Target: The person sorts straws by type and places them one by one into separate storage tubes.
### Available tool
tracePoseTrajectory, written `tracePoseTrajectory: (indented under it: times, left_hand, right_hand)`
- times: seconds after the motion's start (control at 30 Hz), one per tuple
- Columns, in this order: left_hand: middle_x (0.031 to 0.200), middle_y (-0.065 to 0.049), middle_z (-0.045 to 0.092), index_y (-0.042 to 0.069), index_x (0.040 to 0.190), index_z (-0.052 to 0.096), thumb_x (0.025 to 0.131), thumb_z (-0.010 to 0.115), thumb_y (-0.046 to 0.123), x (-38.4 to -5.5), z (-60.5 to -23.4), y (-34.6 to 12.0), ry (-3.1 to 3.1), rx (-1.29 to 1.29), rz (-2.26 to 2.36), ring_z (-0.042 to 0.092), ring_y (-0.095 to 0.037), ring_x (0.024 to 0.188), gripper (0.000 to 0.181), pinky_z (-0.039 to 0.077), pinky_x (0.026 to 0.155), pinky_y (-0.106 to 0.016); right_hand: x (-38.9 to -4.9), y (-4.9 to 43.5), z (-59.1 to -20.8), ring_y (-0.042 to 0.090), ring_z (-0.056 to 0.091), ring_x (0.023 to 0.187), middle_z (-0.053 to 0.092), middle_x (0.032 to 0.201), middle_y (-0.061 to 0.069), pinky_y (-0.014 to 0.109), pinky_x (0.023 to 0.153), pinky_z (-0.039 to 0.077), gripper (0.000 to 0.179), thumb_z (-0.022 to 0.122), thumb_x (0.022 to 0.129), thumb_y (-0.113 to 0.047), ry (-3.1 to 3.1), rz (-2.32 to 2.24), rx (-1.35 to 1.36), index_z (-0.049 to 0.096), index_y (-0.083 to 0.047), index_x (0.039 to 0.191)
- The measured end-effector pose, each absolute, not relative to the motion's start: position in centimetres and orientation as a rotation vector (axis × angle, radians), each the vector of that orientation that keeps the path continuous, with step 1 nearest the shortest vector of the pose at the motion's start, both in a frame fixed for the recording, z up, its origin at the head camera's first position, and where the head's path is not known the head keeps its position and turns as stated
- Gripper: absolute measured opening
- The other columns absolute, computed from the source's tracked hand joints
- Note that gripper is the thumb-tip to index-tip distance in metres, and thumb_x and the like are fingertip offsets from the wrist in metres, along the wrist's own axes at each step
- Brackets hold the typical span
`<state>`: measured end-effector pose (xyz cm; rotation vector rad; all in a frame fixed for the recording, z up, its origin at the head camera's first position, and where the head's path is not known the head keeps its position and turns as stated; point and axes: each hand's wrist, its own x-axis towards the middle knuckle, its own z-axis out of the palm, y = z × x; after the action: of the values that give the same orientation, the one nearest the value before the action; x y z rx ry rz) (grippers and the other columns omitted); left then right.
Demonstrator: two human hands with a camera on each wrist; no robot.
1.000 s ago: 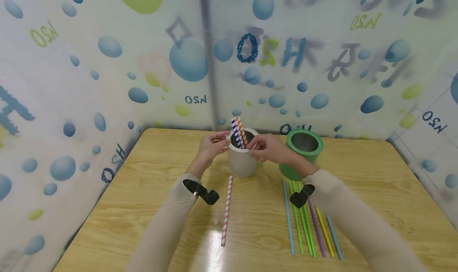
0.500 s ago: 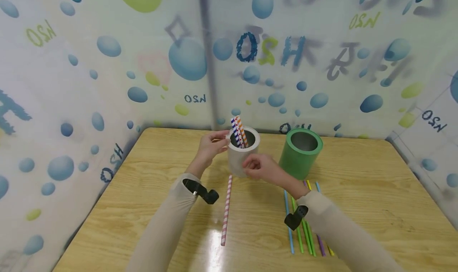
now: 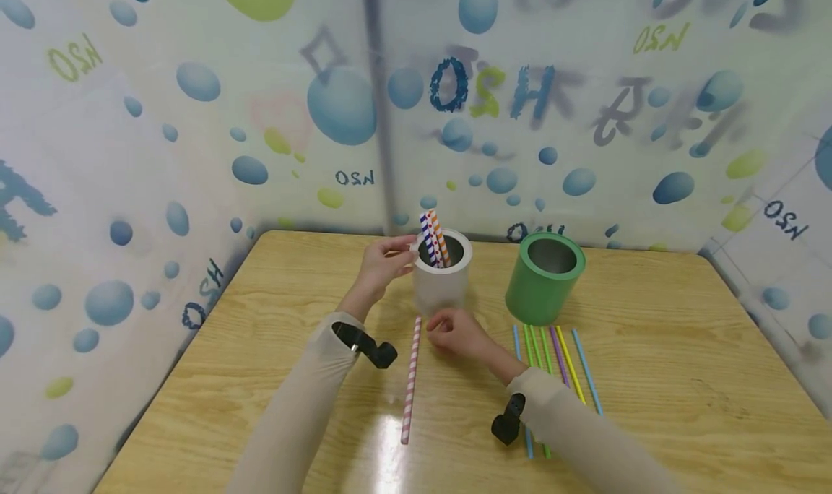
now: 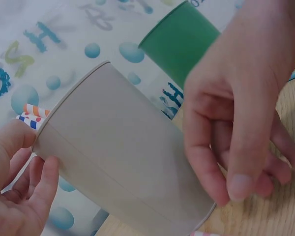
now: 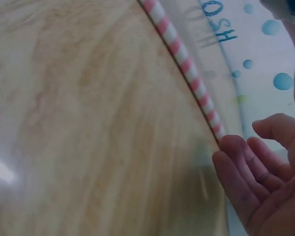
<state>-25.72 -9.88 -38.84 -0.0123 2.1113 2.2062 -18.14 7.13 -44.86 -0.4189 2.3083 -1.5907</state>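
Note:
A white cup (image 3: 440, 289) stands upright toward the back of the table, with a few striped paper straws (image 3: 434, 238) leaning in it. My left hand (image 3: 382, 269) pinches the cup's left rim, thumb and fingers at the edge in the left wrist view. In front of the cup, my right hand (image 3: 457, 333) is low over the table, holding nothing. Its thumb is apart from its bent fingers in the right wrist view. A pink-and-white striped straw (image 5: 187, 66) lies just left of that hand, its far end close to the fingertips.
A green cup (image 3: 542, 292) stands right of the white one. In front of it lie several plain straws in blue, green, purple and yellow (image 3: 570, 364), partly hidden by my right sleeve. A bubble-patterned curtain (image 3: 292, 118) borders the wooden table (image 3: 273, 321).
My right hand has left the white cup's rim and come down and toward me, to beside the pink striped straw. The left hand keeps its place on the cup.

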Motion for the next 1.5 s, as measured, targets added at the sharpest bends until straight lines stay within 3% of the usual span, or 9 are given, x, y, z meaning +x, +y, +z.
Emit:
tracePoseTrajectory:
  times: [0.37, 0.73, 1.0, 1.5]
  left_hand:
    - [0.096, -0.010, 0.053, -0.001, 0.115, 0.062, 0.081, 0.064, -0.002, -25.7, -38.6, -9.9, 2.109, -0.014, 2.208, 0.054, -0.017, 0.085, 0.034, 0.055, 0.072, -0.029]
    - [0.097, -0.011, 0.053, 0.000, 0.116, 0.061, 0.082, 0.064, -0.001, -25.7, -38.6, -9.8, 2.106, -0.008, 2.196, 0.054, -0.017, 0.086, 0.034, 0.054, 0.073, -0.029]
    - [0.096, -0.010, 0.052, -0.001, 0.115, 0.061, 0.081, 0.063, -0.002, -25.5, -38.6, -9.9, 2.095, 0.000, 2.206, 0.054, -0.017, 0.085, 0.034, 0.054, 0.072, -0.029]
    - [0.096, -0.010, 0.052, -0.002, 0.116, 0.061, 0.081, 0.063, -0.001, -25.5, -38.6, -9.9, 2.103, 0.004, 2.206, 0.054, -0.017, 0.085, 0.035, 0.055, 0.072, -0.028]
  right_hand:
    - [-18.0, 4.9, -46.6, 0.014, 0.053, 0.046, 0.057, 0.058, 0.008, 0.027, 0.039, 0.048, 0.016, 0.065, 0.081, -0.004, 2.255, -1.783, -0.115, 0.059, 0.009, 0.088]
    - [-17.6, 4.2, -47.2, 0.010, 0.048, 0.039, 0.054, 0.051, 0.004, 0.024, 0.036, 0.045, 0.015, 0.069, 0.077, -0.005, 2.379, -1.789, -0.128, 0.059, 0.006, 0.082]
    - [-17.4, 3.7, -47.2, 0.008, 0.046, 0.037, 0.054, 0.053, -0.002, 0.024, 0.036, 0.044, 0.020, 0.074, 0.073, -0.016, 2.635, -1.606, -0.130, 0.062, -0.001, 0.077]
    - [-17.5, 3.4, -47.1, 0.009, 0.047, 0.046, 0.052, 0.054, -0.004, 0.025, 0.047, 0.040, 0.023, 0.077, 0.070, -0.027, 2.805, -1.403, -0.119, 0.062, -0.009, 0.072]
